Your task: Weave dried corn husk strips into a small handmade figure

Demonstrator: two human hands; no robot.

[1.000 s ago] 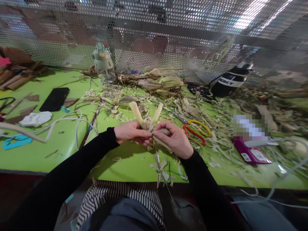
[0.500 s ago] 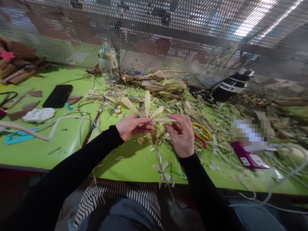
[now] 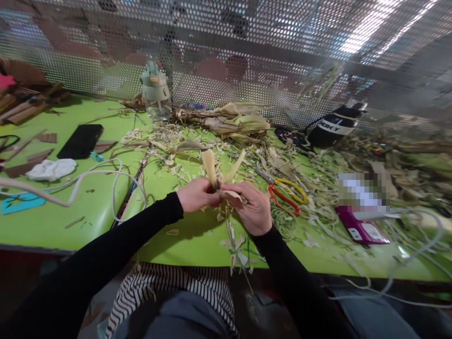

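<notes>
Pale corn husk strips (image 3: pixel 209 165) fan upward from between my two hands, gathered at their lower ends. My left hand (image 3: pixel 197 194) pinches the strips at the gathered base. From the right, my right hand (image 3: pixel 253 207) closes its thumb and fingers on the same base, with one husk piece curving over its fingers. The fingertips of both hands meet, and the exact join is hidden. Scissors with red and yellow handles (image 3: pixel 286 194) lie just right of my right hand. Husk scraps (image 3: pixel 237 245) lie on the green table (image 3: pixel 197 249) below my hands.
A heap of dry husks (image 3: pixel 233 123) lies at the back, beside a clear bottle (image 3: pixel 157 96). Further right are a black bottle (image 3: pixel 334 127) and a purple packet (image 3: pixel 362 228). A phone (image 3: pixel 80 141), a crumpled tissue (image 3: pixel 51 169) and a white cable (image 3: pixel 116 188) are on the left.
My right hand has moved left from the outer end of a husk strip back to the gathered base. The strips, spread wide half a second ago, now point more upward. The scissors show fully again.
</notes>
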